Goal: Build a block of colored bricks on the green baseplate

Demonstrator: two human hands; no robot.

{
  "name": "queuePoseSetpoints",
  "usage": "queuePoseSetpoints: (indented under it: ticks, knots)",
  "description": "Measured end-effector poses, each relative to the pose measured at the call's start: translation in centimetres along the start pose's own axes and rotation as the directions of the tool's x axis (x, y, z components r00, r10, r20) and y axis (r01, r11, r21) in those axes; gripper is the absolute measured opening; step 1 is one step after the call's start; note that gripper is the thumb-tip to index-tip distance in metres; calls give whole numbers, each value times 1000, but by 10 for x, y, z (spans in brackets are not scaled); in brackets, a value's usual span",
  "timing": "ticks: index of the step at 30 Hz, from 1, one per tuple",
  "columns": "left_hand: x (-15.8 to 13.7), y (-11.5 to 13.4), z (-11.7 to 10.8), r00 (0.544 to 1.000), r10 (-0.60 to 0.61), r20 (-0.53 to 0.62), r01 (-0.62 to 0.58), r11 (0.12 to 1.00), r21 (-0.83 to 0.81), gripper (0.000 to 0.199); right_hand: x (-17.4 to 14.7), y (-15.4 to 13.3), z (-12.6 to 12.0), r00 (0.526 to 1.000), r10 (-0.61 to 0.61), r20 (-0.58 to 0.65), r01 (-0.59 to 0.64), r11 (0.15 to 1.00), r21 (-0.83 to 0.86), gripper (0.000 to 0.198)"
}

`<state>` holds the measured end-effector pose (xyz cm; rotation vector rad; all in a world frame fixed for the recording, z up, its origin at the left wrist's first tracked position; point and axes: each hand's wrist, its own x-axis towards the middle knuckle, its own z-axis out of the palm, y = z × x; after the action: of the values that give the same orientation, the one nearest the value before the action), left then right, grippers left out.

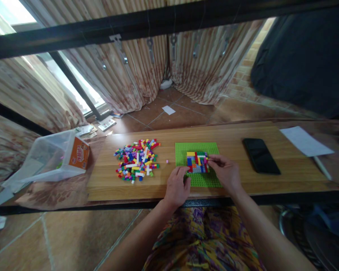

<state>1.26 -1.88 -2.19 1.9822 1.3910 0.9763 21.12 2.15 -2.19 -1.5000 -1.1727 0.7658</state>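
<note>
A block of multicoloured toy bricks (197, 162) stands on a green baseplate (196, 146). At its right edge my right hand (226, 174) is closed in a pinch, fingertips against the bricks; whatever lies between them is too small to make out. My left hand (177, 186) rests over the baseplate's left edge, thumb and fingers apart, with the index fingertip near the block's lower left corner. A single pink brick (167, 161) lies on the wood just left of the baseplate. Further left spreads a pile of loose bricks (138, 160) in many colours.
The wooden board (107, 188) bears all of this. A black phone (260, 156) lies to the right, near white paper (306, 141) and a white pen-like stick (322, 168). A clear plastic bin (52, 150) with an orange label sits at far left. A dark bar crosses overhead.
</note>
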Motion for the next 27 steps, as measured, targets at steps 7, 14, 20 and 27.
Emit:
queuePoseSetpoints:
  ticks: [7,14,20,27]
  knots:
    - [0,0,0,1000,-5,-2,5,1000,-1,36,3,1,-1,997,-61,48,64,996,-62,30]
    - [0,1,-1,1000,-11,6,11,1000,10,36,2,5,-7,978,-118,173,146,976,-162,30]
    - [0,2,-1,1000,-14,9,14,1000,7,36,3,0,-8,955,-197,221,251,935,-253,26]
    - [0,1,0,1000,-8,4,8,1000,9,36,4,-1,-8,945,-229,236,285,927,-244,25]
